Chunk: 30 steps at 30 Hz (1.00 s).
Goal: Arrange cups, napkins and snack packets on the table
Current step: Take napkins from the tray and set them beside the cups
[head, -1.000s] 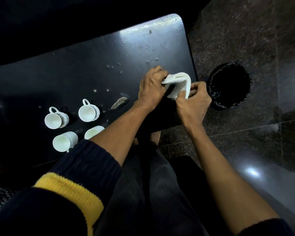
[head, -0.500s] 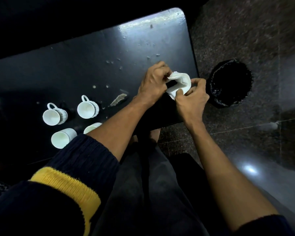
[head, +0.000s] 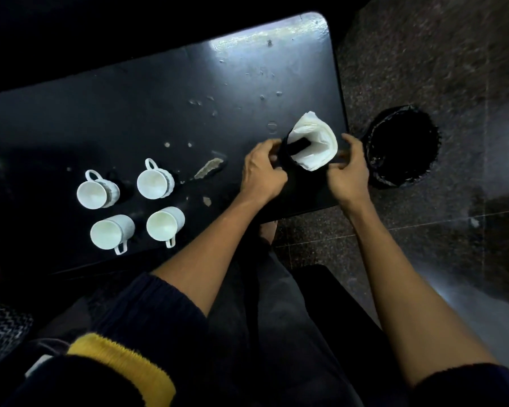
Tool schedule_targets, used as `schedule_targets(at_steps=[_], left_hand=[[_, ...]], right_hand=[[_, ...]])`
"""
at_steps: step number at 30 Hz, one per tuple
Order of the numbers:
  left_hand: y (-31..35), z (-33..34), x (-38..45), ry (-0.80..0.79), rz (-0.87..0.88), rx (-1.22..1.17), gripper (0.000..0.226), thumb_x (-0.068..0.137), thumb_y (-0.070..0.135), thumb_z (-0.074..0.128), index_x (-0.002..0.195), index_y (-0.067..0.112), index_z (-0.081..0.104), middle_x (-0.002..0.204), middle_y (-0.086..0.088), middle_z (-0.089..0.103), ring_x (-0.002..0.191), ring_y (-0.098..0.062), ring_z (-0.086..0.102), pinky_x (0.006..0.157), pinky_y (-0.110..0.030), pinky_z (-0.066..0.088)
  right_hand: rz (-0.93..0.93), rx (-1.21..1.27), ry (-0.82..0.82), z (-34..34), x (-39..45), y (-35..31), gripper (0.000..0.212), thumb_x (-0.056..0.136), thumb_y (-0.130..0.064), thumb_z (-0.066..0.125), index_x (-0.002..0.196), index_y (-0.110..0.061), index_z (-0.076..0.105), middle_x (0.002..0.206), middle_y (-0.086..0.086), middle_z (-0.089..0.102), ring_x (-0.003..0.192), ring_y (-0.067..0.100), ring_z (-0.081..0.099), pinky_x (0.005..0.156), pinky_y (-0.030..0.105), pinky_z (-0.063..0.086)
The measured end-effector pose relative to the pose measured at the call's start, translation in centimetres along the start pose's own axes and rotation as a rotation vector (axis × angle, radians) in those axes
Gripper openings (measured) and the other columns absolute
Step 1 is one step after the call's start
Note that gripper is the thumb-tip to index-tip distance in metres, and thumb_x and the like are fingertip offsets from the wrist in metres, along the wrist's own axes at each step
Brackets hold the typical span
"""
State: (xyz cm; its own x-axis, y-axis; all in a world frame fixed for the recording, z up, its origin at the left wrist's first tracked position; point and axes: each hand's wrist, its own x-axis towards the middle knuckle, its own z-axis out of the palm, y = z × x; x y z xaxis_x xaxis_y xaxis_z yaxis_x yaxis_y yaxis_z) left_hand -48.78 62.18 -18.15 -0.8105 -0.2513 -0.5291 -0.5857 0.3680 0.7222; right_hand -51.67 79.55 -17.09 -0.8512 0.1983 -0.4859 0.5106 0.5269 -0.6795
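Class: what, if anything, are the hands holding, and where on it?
Both hands, left and right, grip a dark napkin holder by its opposite sides.

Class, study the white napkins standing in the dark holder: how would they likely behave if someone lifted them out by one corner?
The napkins curl into a loose cone, so they would probably flop and sag. They look thin and layered, so likely light, and the sheets may separate or slide apart. The dark holder looks narrow, so it might tip.

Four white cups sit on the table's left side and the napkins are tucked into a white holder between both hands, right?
Not quite: the holder is black, as the head view shows. The four white cups and the napkins between the left hand and right hand are right.
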Motion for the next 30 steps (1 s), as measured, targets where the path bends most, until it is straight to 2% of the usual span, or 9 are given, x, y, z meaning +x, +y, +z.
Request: schedule_targets(at_steps=[1,3,5,7,11,16,21,26,30], left_hand=[[-0.2,0.0,-0.6,-0.031,-0.026,-0.025,0.062,0.067,0.004,0.058,0.128,0.015,0.064,0.115,-0.001,0.070,0.098,-0.014,0.068,0.094,-0.036,0.057],[-0.4,-0.2,-1.6,-0.061,-0.070,-0.111,0.063,0.070,0.002,0.056,0.131,0.015,0.063,0.117,-0.002,0.071,0.102,-0.013,0.069,0.096,-0.036,0.056],[-0.7,-0.6,-2.2,-0.052,-0.114,-0.203,0.061,0.073,-0.005,0.058,0.131,0.013,0.062,0.115,-0.003,0.073,0.103,-0.012,0.070,0.098,-0.033,0.056],[-1.3,-1.6,-2.7,-0.020,-0.146,-0.257,0.063,0.074,-0.009,0.058,0.133,0.013,0.062,0.114,-0.003,0.073,0.103,-0.011,0.070,0.098,-0.031,0.055],[-3.0,-4.3,-3.3,0.062,-0.205,-0.351,0.070,0.074,-0.011,0.055,0.137,0.018,0.060,0.115,0.000,0.073,0.104,-0.008,0.069,0.098,-0.029,0.055],[-5.9,-8.4,-4.4,0.173,-0.271,-0.404,0.069,0.074,-0.011,0.055,0.136,0.019,0.061,0.111,-0.002,0.075,0.101,-0.008,0.071,0.096,-0.027,0.056],[-8.4,-10.8,-6.5,0.235,-0.327,-0.435,0.064,0.075,-0.016,0.053,0.129,0.015,0.064,0.100,0.008,0.073,0.087,0.005,0.068,0.084,-0.019,0.055],[-10.0,-11.2,-8.8,0.264,-0.369,-0.503,0.068,0.077,-0.016,0.054,0.137,0.017,0.059,0.102,0.006,0.072,0.092,0.000,0.068,0.078,-0.018,0.054],[-10.4,-11.5,-9.6,0.258,-0.357,-0.544,0.074,0.077,-0.017,0.054,0.142,0.019,0.055,0.105,0.000,0.072,0.096,-0.004,0.069,0.083,-0.023,0.056]], right_hand=[[-0.093,-0.023,-0.097,0.5,0.2,-0.2,0.065,0.076,-0.003,0.063,0.139,-0.016,0.052,0.118,0.000,0.064,0.092,0.004,0.061,0.085,0.013,0.050],[-0.223,-0.120,-0.212,1.7,0.9,-0.6,0.066,0.071,-0.027,0.077,0.134,-0.025,0.057,0.123,-0.009,0.067,0.105,0.001,0.065,0.090,0.024,0.054],[-0.216,-0.248,-0.229,3.1,1.2,-1.2,0.071,0.066,-0.051,0.080,0.131,-0.035,0.056,0.115,-0.010,0.069,0.107,0.003,0.066,0.086,0.030,0.058],[-0.198,-0.333,-0.196,4.5,0.8,-2.0,0.069,0.063,-0.062,0.077,0.124,-0.037,0.056,0.105,-0.010,0.068,0.099,0.004,0.067,0.081,0.031,0.059],[-0.253,-0.326,-0.246,8.0,-1.3,-3.6,0.064,0.061,-0.058,0.078,0.114,-0.030,0.054,0.099,-0.007,0.066,0.089,0.009,0.067,0.073,0.030,0.058],[-0.318,-0.309,-0.315,12.3,-4.5,-5.7,0.053,0.065,-0.051,0.077,0.107,-0.035,0.049,0.102,-0.007,0.063,0.090,0.013,0.065,0.076,0.036,0.057],[-0.363,-0.357,-0.418,14.6,-7.3,-6.3,0.056,0.066,-0.048,0.076,0.111,-0.034,0.047,0.105,-0.005,0.060,0.093,0.017,0.064,0.079,0.042,0.058],[-0.379,-0.364,-0.445,15.5,-9.5,-5.7,0.064,0.065,-0.042,0.079,0.119,-0.036,0.045,0.108,-0.005,0.060,0.099,0.017,0.063,0.081,0.041,0.057],[-0.402,-0.371,-0.449,16.2,-10.0,-6.0,0.070,0.065,-0.040,0.080,0.125,-0.035,0.044,0.113,-0.005,0.059,0.106,0.018,0.061,0.083,0.035,0.055]])
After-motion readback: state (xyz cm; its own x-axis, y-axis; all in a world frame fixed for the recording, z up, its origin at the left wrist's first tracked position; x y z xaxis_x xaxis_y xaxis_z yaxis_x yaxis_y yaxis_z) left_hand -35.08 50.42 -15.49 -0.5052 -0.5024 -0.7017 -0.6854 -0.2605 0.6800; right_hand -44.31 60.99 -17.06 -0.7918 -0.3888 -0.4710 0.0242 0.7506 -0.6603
